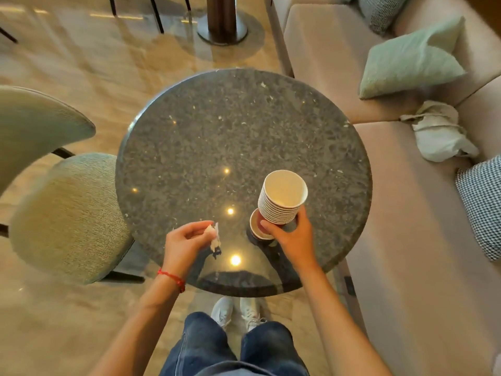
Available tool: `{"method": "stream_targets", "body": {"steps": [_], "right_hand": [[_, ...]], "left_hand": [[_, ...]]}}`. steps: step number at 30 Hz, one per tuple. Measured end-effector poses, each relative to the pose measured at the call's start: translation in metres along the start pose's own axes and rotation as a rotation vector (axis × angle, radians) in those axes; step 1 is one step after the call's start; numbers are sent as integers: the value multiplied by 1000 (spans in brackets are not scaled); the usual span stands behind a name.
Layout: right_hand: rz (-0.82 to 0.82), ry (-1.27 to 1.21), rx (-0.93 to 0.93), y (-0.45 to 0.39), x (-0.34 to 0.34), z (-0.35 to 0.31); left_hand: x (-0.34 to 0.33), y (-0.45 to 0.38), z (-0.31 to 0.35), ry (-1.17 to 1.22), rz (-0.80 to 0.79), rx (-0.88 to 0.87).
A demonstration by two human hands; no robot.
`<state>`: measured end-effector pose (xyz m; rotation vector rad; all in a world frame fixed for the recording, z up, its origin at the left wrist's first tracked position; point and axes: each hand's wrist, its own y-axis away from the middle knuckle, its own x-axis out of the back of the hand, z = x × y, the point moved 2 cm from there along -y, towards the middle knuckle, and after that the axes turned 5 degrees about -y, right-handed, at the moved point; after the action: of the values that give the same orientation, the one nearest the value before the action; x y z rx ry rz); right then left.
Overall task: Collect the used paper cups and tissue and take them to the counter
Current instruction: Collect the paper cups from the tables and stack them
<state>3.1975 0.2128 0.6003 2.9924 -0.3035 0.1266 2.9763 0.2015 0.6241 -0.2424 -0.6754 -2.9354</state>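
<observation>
From the head view I see my right hand (291,240) gripping a stack of paper cups (280,199) at lower right of the round stone table (217,137), over a lone cup (257,226) standing there, while my left hand (184,240), lower centre, pinches a crumpled tissue (214,236) just above the tabletop.

A round dark stone table (238,131) stands on a glossy marble floor (81,58), flanked by a green upholstered chair (67,213) and a beige sofa (406,213) with cushions (412,58).
</observation>
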Motion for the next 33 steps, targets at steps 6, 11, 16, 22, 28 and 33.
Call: {"method": "stream_targets", "body": {"steps": [6, 11, 16, 22, 28, 33], "right_hand": [[-59, 41, -55, 0, -4, 23], [-111, 55, -147, 5, -8, 49], [-115, 71, -181, 5, -10, 58], [-134, 65, -123, 1, -12, 47], [-294, 33, -105, -4, -23, 34], [-475, 64, -74, -5, -47, 18]], "left_hand": [[3, 1, -16, 10, 79, 71], [5, 4, -22, 35, 125, 99], [6, 6, -25, 45, 171, 92], [6, 11, -28, 57, 246, 83], [10, 24, -29, 131, 334, 83], [29, 48, -32, 248, 454, 69]]}}
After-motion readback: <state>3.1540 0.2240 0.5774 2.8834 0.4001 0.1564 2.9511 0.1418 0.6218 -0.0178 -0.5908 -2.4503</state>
